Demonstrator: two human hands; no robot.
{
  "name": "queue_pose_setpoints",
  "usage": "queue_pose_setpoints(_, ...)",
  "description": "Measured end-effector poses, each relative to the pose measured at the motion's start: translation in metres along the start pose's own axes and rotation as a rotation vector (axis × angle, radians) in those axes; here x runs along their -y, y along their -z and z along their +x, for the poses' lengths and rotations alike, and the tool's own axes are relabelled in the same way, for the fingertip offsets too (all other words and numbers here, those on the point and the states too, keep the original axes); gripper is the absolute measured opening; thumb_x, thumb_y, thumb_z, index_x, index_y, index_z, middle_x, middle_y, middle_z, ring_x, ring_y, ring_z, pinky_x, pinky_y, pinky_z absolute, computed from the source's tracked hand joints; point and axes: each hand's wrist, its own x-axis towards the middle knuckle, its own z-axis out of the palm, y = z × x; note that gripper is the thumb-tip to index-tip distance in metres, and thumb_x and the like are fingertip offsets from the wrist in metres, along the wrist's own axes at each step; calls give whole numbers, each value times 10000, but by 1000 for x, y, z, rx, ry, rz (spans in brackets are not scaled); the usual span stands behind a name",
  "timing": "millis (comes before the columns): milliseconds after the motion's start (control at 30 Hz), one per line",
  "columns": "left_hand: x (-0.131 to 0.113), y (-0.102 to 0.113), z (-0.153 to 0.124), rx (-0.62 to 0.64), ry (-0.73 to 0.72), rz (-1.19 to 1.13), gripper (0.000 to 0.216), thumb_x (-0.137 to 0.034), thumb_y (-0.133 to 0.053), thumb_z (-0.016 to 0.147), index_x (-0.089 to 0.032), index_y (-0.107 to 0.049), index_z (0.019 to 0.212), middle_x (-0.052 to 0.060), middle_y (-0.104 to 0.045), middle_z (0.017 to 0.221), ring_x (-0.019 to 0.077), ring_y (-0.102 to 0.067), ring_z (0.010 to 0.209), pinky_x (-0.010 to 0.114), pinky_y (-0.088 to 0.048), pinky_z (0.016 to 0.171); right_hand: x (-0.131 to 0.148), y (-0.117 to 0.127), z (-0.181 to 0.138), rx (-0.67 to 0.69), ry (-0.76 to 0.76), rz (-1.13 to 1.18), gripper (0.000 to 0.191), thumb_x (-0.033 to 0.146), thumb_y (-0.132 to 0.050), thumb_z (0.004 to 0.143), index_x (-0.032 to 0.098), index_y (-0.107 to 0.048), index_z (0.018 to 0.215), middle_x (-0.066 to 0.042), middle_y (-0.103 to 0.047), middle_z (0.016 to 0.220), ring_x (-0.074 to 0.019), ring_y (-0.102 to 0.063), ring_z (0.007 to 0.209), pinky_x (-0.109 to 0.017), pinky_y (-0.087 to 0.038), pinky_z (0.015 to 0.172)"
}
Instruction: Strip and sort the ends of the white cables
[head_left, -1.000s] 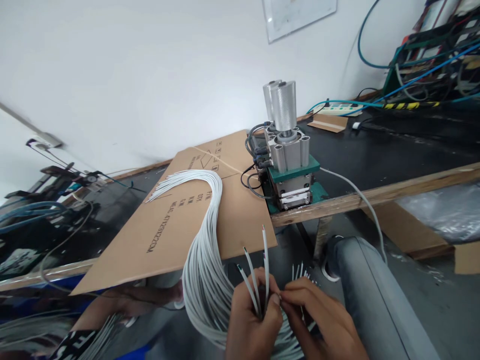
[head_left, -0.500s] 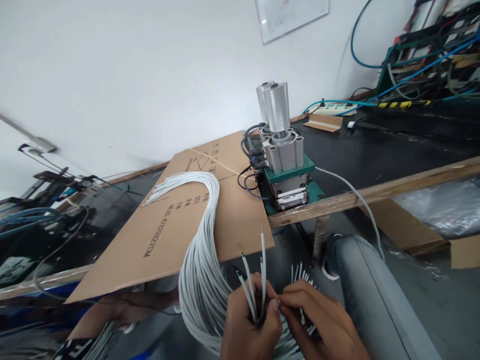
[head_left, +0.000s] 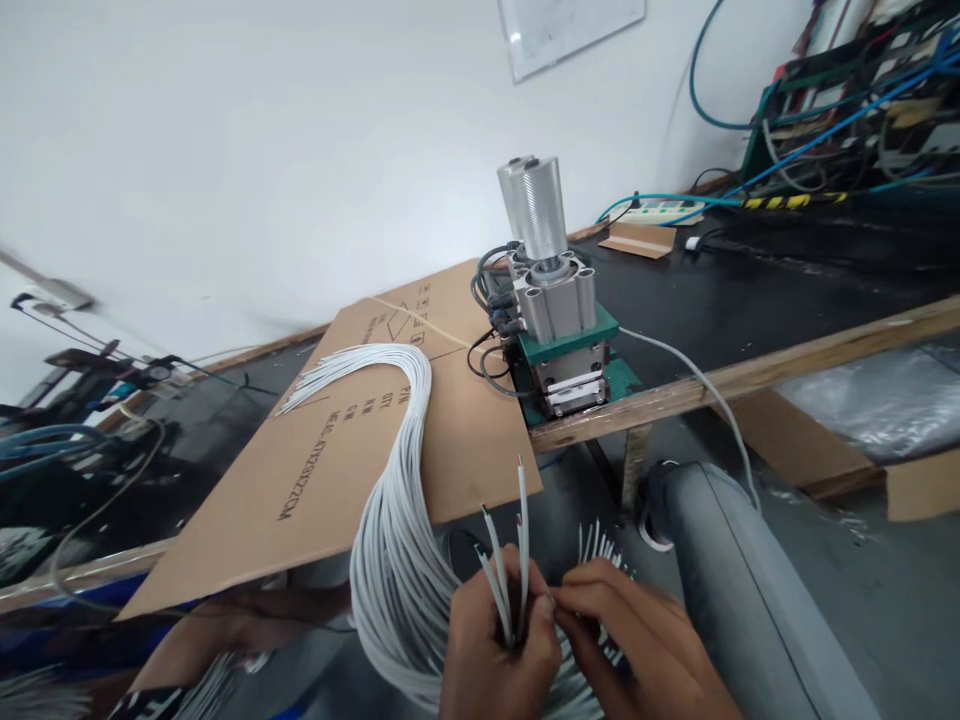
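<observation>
Several pale grey cables [head_left: 523,530] stick up out of my left hand [head_left: 501,640], which is closed around them. Coloured wire tips show at their upper ends. My right hand [head_left: 634,630] pinches close beside my left thumb, and the fingertips of both hands nearly meet. What lies in that pinch is too small to make out. Left of my hands, a thick bundle of the same cables [head_left: 397,520] hangs down from the table edge and passes behind my left hand. Further cable ends [head_left: 600,545] show behind my right hand.
The bundle's far end rests on a flat cardboard sheet [head_left: 465,450]. A metal pneumatic fixture [head_left: 559,310] stands at the edge of the black table [head_left: 750,290]. Another person's arm [head_left: 225,620] is at lower left. A denim-clad leg [head_left: 742,570] is at right.
The whole view has shifted slightly, so the fixture and table appear a little further left. Both hands keep nearly the same pose, the left still around the cables.
</observation>
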Motion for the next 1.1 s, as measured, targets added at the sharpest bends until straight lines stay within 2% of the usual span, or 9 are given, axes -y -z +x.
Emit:
queue_pose_setpoints(133,5,0,-2,-36,-12,-5,103,-267,-593,786,-214,-599,698,-62,-447,604,116,-405,559,239,-319,568,1,4,4,31,2,44,172,87,-512,996,211,-603,1073,-27,-679,837,-143,-691,707,-235,-554,658)
queue_pose_setpoints(500,6,4,1,57,-13,-58,89,-252,-598,771,-211,-558,703,-70,-410,606,107,-360,544,241,-298,553,3,4,0,79,-21,30,194,69,-494,987,228,-562,1073,-21,-671,855,-148,-682,710,-260,-540,662)
queue_pose_setpoints(767,12,2,-1,-13,-82,-37,72,-238,-549,790,-217,-573,725,-44,-503,652,135,-458,613,256,-342,610,10,8,9,74,41,-17,163,88,-461,1014,210,-564,1048,-16,-677,817,-136,-680,662,-242,-540,648)
queue_pose_setpoints(933,12,1,0,38,-159,26,88,-202,-499,770,-225,-531,692,-58,-466,614,129,-453,585,255,-339,605,10,12,11,103,34,-40,160,121,-447,1036,210,-579,1042,-15,-679,819,-141,-693,680,-243,-547,664)
queue_pose_setpoints(1100,15,0,-2,-43,-99,42,65,-220,-534,751,-221,-585,711,-50,-492,643,131,-473,616,250,-361,632,8,13,9,112,10,15,157,112,-464,1022,219,-577,1023,-14,-679,830,-138,-688,696,-227,-551,676)
